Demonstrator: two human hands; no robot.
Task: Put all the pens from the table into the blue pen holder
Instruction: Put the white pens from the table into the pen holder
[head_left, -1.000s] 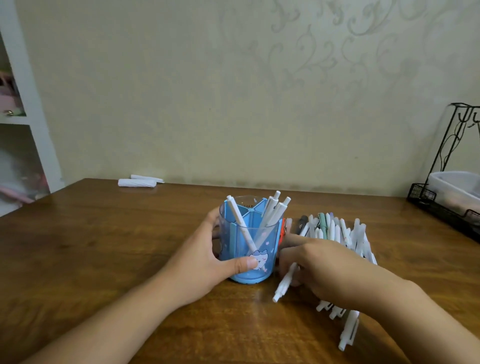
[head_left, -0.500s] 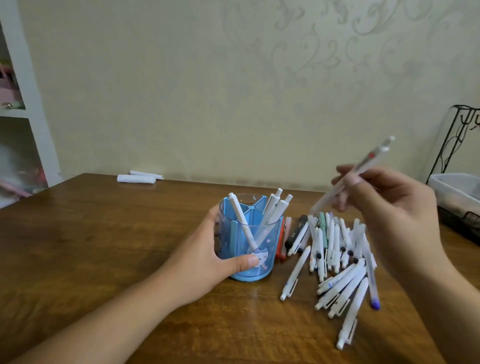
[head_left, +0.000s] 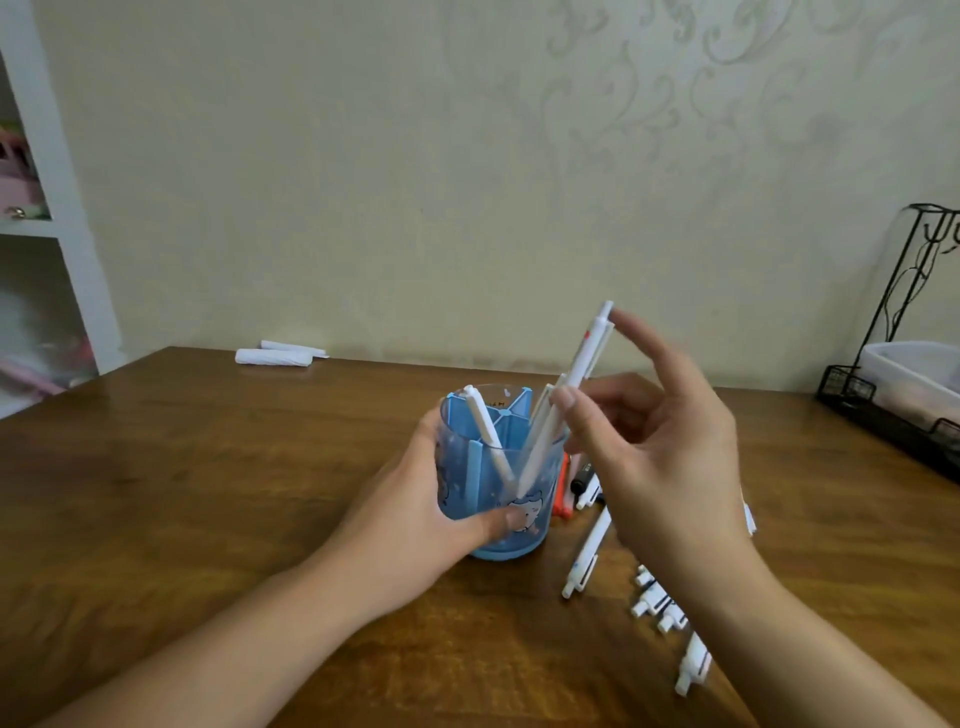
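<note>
Now the right hand (head_left: 660, 457) pinches a slim white plastic pen (head_left: 582, 364), tilted tip-down into the translucent blue pen holder (head_left: 483, 499) gripped by the left hand (head_left: 415, 519) on the wooden counter (head_left: 208, 467).

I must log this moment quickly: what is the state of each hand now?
Left hand: holding the blue holder, fingers curled round it.
Right hand: holding a white pen over the holder, thumb on its barrel.
</note>
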